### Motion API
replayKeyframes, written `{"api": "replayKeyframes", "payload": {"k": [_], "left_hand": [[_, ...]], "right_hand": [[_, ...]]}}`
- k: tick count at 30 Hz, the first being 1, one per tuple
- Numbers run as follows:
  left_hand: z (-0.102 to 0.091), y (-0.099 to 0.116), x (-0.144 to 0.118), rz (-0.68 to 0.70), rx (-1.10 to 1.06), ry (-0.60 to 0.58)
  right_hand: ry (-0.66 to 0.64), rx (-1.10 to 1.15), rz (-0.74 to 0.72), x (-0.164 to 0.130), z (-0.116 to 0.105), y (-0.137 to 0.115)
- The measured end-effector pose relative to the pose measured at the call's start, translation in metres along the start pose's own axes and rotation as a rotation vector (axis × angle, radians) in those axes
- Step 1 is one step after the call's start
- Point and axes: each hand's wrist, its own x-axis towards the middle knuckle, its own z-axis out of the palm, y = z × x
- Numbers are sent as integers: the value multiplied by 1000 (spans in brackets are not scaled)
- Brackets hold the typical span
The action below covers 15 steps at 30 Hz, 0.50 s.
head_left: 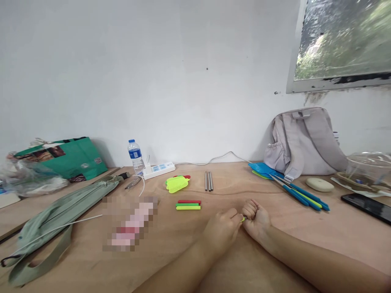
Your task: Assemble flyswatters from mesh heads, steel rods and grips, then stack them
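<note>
My left hand [222, 228] and my right hand [255, 219] rest knuckle to knuckle on the wooden table [171, 248], both closed around a small yellow-green piece [242, 219] of which only a tip shows between them. Just left of my hands lie red, green and yellow sticks [188, 204] stacked side by side. Farther back lies a yellow-green swatter head [176, 184] and a pair of grey metal rods [208, 180].
Blue and yellow fly swatters [290, 188] lie right of centre before a grey backpack [302, 140]. A phone [368, 206], a pale oval object [319, 184] and a plastic bag [368, 169] sit at right. A water bottle [136, 156], power strip [159, 169], green bag [65, 156] and grey-green pouch [58, 215] sit at left.
</note>
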Motion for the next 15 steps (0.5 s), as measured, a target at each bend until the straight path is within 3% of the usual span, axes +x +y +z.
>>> {"api": "replayKeyframes", "payload": {"k": [9,15], "left_hand": [[-3,14,2,-6,113,-75],[-4,21,1,-34,54,-29]], "right_hand": [[1,-5,4,3,-4,4],[22,-121,-7,3,-4,5]]}}
